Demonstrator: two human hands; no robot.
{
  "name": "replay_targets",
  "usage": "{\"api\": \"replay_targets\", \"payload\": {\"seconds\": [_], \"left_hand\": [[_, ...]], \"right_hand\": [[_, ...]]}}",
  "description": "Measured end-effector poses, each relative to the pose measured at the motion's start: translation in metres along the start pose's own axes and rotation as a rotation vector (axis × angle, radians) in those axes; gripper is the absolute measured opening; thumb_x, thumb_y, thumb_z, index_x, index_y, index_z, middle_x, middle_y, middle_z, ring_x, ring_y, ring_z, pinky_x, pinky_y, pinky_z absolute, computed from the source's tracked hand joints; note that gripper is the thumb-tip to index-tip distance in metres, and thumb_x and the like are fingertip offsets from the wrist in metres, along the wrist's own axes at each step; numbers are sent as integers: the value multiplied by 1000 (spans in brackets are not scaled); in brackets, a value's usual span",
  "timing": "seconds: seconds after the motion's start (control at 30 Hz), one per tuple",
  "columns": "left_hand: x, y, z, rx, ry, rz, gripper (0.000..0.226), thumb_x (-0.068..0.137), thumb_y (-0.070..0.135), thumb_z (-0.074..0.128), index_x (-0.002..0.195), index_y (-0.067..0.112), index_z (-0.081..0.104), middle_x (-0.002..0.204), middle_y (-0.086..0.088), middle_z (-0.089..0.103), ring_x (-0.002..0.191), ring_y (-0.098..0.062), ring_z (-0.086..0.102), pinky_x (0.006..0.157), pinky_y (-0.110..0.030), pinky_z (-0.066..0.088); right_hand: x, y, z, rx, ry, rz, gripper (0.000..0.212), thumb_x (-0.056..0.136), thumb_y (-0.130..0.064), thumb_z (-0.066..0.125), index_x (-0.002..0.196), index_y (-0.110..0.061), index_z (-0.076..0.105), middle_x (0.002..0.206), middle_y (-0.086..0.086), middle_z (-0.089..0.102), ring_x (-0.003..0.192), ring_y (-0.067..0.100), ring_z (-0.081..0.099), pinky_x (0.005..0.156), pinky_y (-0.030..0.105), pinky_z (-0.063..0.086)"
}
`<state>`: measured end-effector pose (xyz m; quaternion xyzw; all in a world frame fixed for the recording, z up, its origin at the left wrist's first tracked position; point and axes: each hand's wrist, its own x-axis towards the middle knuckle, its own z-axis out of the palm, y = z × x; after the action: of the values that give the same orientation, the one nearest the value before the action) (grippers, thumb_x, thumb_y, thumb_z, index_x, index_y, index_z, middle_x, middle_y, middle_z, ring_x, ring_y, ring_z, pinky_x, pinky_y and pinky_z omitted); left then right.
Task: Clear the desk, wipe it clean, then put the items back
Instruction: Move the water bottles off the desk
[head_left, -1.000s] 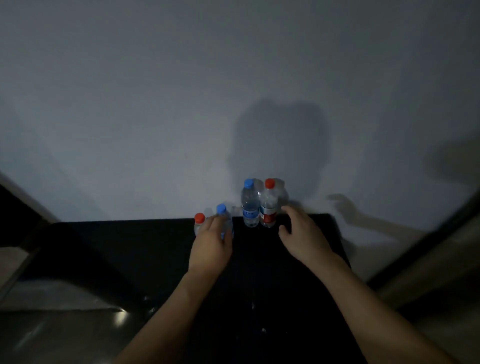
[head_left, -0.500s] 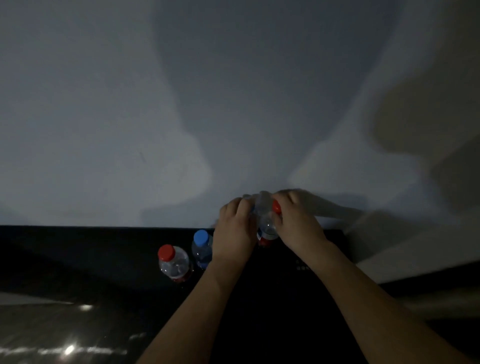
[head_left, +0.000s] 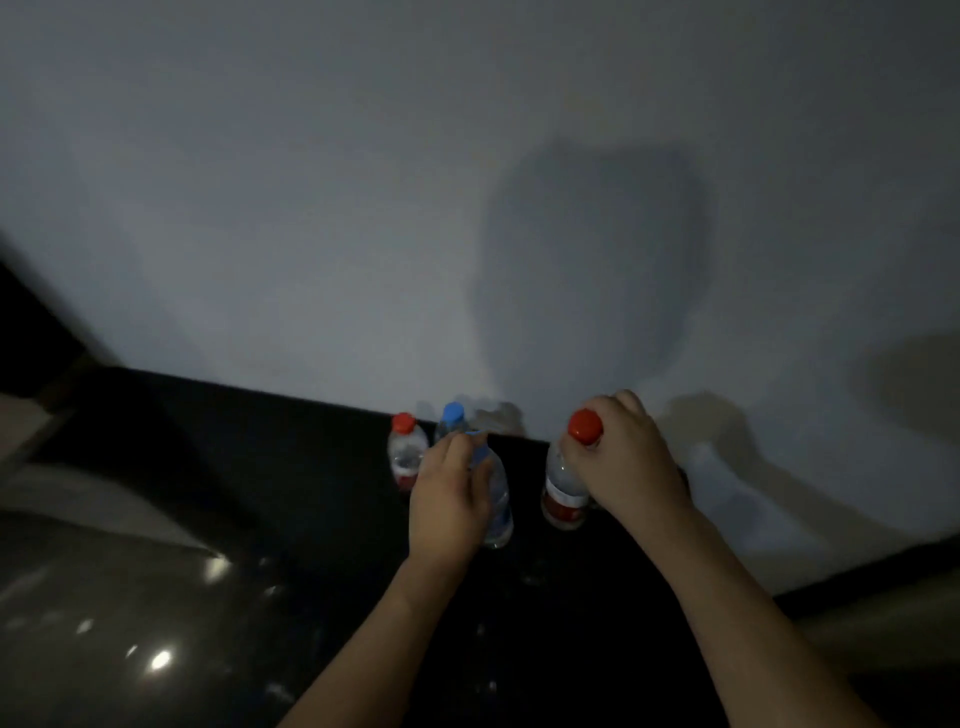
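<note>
My left hand (head_left: 449, 499) grips a clear water bottle (head_left: 496, 501) whose blue cap is mostly hidden behind my fingers. My right hand (head_left: 626, 457) grips a clear bottle with a red cap and red label (head_left: 563, 491) by its upper part. Both bottles are over the black desk (head_left: 260, 467), near its back edge. Behind my left hand stand two more bottles against the wall: one with a red cap (head_left: 408, 452) and one with a blue cap (head_left: 452, 418). The scene is dim.
A pale wall (head_left: 467, 208) rises right behind the desk. The desk's right edge (head_left: 779, 592) lies just beyond my right forearm. Glossy floor with light reflections (head_left: 156, 660) shows at the lower left.
Both hands closed on the two back bottles and drew them apart and toward me. The other red-capped and blue-capped bottles stay by the wall. The camera view shifted.
</note>
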<state>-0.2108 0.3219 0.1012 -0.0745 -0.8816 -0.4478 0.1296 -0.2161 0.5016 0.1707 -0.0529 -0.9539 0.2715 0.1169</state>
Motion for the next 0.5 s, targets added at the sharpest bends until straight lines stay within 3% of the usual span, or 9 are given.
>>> {"api": "replay_targets", "payload": {"seconds": [0.1, 0.17, 0.3, 0.43, 0.5], "left_hand": [[-48, 14, -58, 17, 148, -40, 20, 94, 21, 60, 111, 30, 53, 100, 14, 55, 96, -6, 56, 79, -29, 52], [-82, 16, -99, 24, 225, -83, 22, 94, 23, 59, 114, 29, 54, 107, 12, 56, 102, -7, 56, 84, -31, 53], [-145, 9, -186, 110, 381, -132, 26, 93, 23, 59, 117, 29, 53, 110, 16, 53, 106, -5, 54, 88, -32, 52], [-204, -12, -274, 245, 599, -218, 25, 90, 20, 63, 113, 26, 56, 105, 19, 51, 102, -5, 54, 85, -26, 46], [-233, -29, -317, 300, 694, -278, 25, 88, 18, 65, 111, 24, 58, 106, 16, 56, 101, -8, 54, 84, -25, 44]], "right_hand": [[-37, -37, -6, -9, -81, -93, 21, 81, -29, 70, 82, -14, 56, 93, -2, 45, 76, 17, 52, 65, 26, 38], [-64, -68, 1, 20, -147, -171, 20, 83, -31, 71, 86, -16, 57, 95, -4, 44, 74, 12, 49, 60, 19, 33], [-122, -149, 27, 116, -292, -328, 16, 86, -32, 69, 91, -24, 56, 105, -10, 44, 87, 6, 47, 74, 20, 37], [-175, -236, 57, 159, -399, -516, 17, 86, -32, 69, 94, -26, 56, 99, -10, 43, 79, 1, 46, 67, 15, 34], [-199, -282, 72, 189, -472, -578, 19, 86, -32, 67, 101, -25, 57, 100, -10, 42, 81, 2, 48, 71, 17, 40]]}}
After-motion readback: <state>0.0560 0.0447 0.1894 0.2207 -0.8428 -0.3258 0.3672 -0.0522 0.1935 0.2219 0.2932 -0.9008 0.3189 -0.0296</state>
